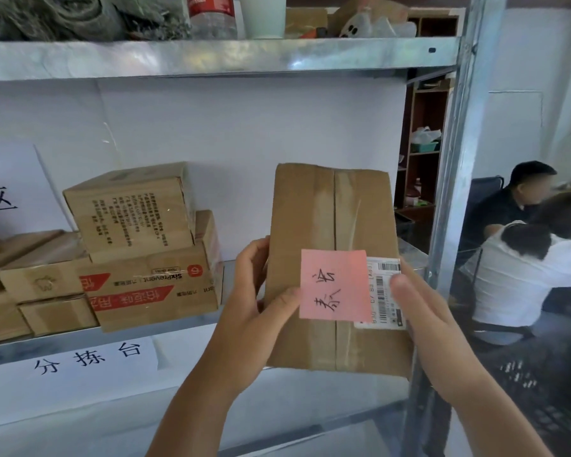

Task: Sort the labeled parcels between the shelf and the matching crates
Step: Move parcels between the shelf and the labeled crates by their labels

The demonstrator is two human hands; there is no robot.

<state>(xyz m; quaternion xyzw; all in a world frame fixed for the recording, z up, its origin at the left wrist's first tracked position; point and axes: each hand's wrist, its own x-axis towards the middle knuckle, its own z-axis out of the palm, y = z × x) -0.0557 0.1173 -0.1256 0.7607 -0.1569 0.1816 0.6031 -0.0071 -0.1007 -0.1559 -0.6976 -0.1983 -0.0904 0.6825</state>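
A brown cardboard parcel (327,219) is held up in front of the metal shelf (211,57). A pink note with handwritten characters (333,285) and a white barcode label (384,291) are stuck on its face. My left hand (257,291) grips the parcel's left edge, thumb on the front beside the note. On the right edge, my right hand (422,311) holds the parcel with its thumb lying over the barcode label. Several other parcels (129,252) are stacked on the shelf board to the left.
The shelf's upright post (459,159) stands just right of the parcel. A paper sign with characters (86,357) hangs on the shelf's front edge. The upper board carries a bottle (211,14) and a cup. Two people (524,252) sit at the far right.
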